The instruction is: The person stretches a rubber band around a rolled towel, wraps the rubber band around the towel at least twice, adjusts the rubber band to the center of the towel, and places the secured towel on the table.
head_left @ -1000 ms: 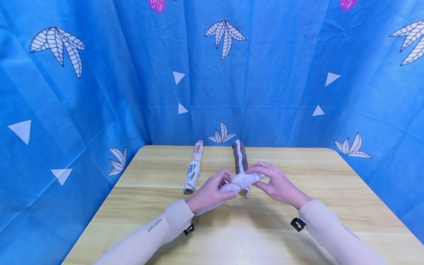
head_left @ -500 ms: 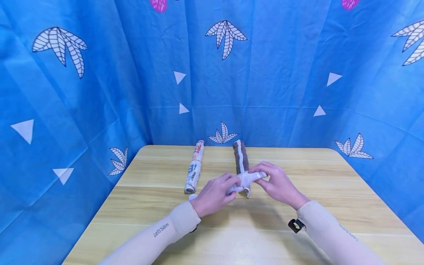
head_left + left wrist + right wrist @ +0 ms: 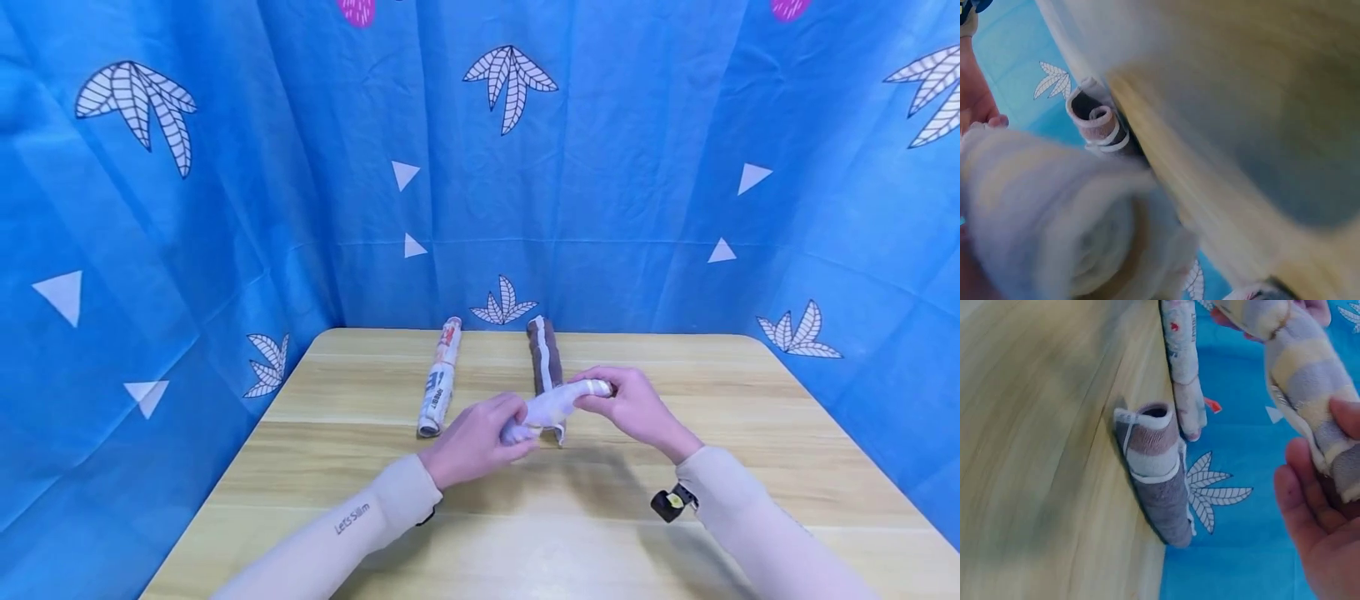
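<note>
A rolled towel point(image 3: 553, 406) with lilac-grey and cream stripes is held above the table between both hands. My left hand point(image 3: 472, 442) grips its near-left part, with fingers curled round it. My right hand point(image 3: 632, 412) holds the far-right end between thumb and fingers. In the right wrist view, a thin band point(image 3: 1282, 325) cinches the striped towel point(image 3: 1313, 369). The left wrist view has its spiral end close up and blurred. Below and behind the held roll lies a brown rolled towel point(image 3: 546, 354) with a white edge, partly hidden by it.
Left of the brown roll, a white printed rolled towel point(image 3: 438, 379) lies lengthwise on the wooden table point(image 3: 337, 467). A blue patterned curtain point(image 3: 622, 167) hangs round the back and sides. A small black wrist camera point(image 3: 667, 505) hangs under the right wrist.
My right hand has shifted slightly right along the striped towel, closer round its end. My left hand went forward over the towel, then drew back a little left. The two lying rolls stayed put.
</note>
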Motion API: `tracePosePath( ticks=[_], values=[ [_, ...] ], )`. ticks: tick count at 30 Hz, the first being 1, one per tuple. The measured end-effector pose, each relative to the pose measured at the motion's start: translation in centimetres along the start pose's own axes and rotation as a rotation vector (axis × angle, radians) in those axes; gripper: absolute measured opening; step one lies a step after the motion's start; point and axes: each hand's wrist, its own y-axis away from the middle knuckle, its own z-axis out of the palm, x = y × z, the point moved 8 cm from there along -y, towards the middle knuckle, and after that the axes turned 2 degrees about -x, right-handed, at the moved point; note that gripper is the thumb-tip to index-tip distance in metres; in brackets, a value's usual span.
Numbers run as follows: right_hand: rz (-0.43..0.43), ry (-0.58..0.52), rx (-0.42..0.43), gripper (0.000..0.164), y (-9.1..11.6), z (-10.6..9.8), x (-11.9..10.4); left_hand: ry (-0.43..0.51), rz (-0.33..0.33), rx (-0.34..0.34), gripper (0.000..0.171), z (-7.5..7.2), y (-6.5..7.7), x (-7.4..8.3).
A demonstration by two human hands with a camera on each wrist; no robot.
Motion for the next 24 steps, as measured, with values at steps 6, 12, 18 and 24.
tracePosePath(
  ticks=[6,12,18,24],
  values=[
    [-0.109,0.036,-0.08,0.039,0.5,0.7,-1.2,0.277,-0.164,-0.042,0.024,0.8,0.0,-1.9],
    [-0.307,0.163,-0.062,0.058,1.1,0.9,-2.7,0.605,-0.237,-0.073,0.025,1.1,-0.2,-2.8],
    [-0.374,0.217,0.018,0.047,0.9,0.6,-3.3,0.607,-0.241,-0.075,0.03,1.3,-0.3,-2.6],
    [-0.391,0.229,0.068,0.041,0.9,0.6,-3.4,0.084,-0.06,0.04,0.042,0.6,0.0,-0.8]
  ],
)
